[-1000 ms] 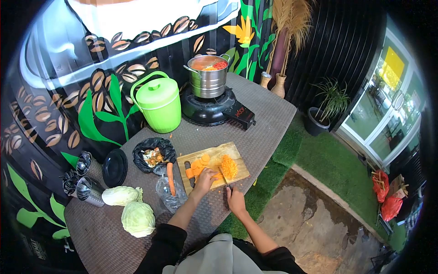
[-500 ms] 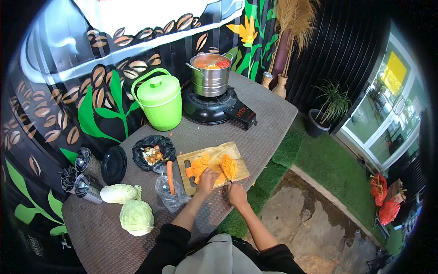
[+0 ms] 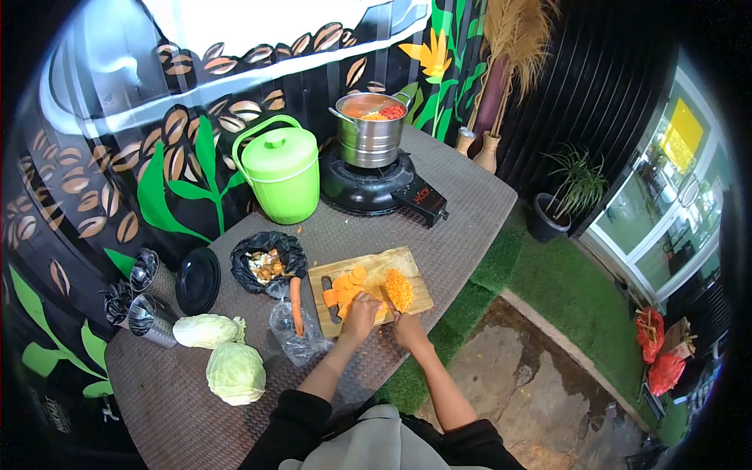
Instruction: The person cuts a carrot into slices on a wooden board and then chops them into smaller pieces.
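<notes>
A wooden cutting board lies near the table's front edge, with carrot slices on its left part and a heap of finely chopped carrot on its right. My left hand presses down on carrot pieces at the board's near edge. My right hand grips a knife whose blade points into the board between the slices and the heap. A whole carrot lies left of the board on a clear plastic bag.
A steel pot with red stew sits on a black stove. A green lidded bucket, a black bag of scraps, black plates, steel cups and two cabbages stand to the left. Grass and paving lie to the right.
My right hand has moved up from the table edge onto the board's near edge, next to my left hand. The view has shifted slightly.
</notes>
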A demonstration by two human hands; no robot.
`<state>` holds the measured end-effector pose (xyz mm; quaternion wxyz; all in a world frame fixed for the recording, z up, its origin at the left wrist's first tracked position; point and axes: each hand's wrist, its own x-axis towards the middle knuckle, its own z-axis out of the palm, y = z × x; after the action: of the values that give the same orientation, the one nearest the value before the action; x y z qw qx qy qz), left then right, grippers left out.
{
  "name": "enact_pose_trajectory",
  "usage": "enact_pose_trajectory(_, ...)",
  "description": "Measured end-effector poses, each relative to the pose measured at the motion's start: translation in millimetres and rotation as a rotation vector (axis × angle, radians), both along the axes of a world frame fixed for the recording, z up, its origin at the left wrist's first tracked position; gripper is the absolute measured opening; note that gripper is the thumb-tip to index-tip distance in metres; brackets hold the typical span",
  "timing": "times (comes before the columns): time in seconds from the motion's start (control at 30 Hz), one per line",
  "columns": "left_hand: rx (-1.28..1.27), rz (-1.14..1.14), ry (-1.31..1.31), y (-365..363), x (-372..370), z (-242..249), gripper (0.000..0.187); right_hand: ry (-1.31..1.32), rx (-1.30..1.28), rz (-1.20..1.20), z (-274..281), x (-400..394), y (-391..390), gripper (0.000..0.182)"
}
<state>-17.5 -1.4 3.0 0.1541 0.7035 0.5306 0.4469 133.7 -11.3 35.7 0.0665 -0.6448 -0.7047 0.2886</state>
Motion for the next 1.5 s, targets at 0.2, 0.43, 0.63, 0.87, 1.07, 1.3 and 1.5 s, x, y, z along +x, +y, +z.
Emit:
enact_pose_trajectory(0.2, -0.037, -0.015, 0.0, 4.9, -1.9, -2.0, 0.012, 0.008, 0.068, -0.21, 1.2, -24.4, -19.8, 0.047)
enact_pose_trajectory(0.43, -0.183, 0.073, -0.031, 2.9, 1.0, 17.9, 0.009, 0.01, -0.048, 0.064, -0.8, -6.7, 3.7, 0.045)
enact_pose_trajectory(0.63, -0.153, 0.013, 0.042, 6.3, -6.7, 3.2, 0.011, 0.002, 0.034, -0.276, 4.1, -30.4, -17.5, 0.048)
enact_pose_trajectory(0.87, -0.012, 0.031, 0.047, -0.4, -5.9, -5.0, 0.014, -0.022, -0.062, -0.099, -9.2, -21.2, -7.6, 0.045)
enact_pose_trajectory(1.07, -0.131, 0.046, -0.029, 3.2, -4.9, 13.8, 0.011, 0.036, 0.065, -0.259, -1.2, -32.8, -15.4, 0.05)
enact_pose_trajectory(1.3, -0.184, 0.044, -0.088, 3.5, -8.6, 12.0, 0.009, -0.037, -0.053, -0.021, 18.3, -23.5, -7.8, 0.049)
enact_pose_trajectory(1.5, -0.079, -0.003, 0.086, -2.9, -9.3, 0.9, 0.013, -0.038, 0.068, -0.197, 0.3, -38.6, -15.4, 0.047)
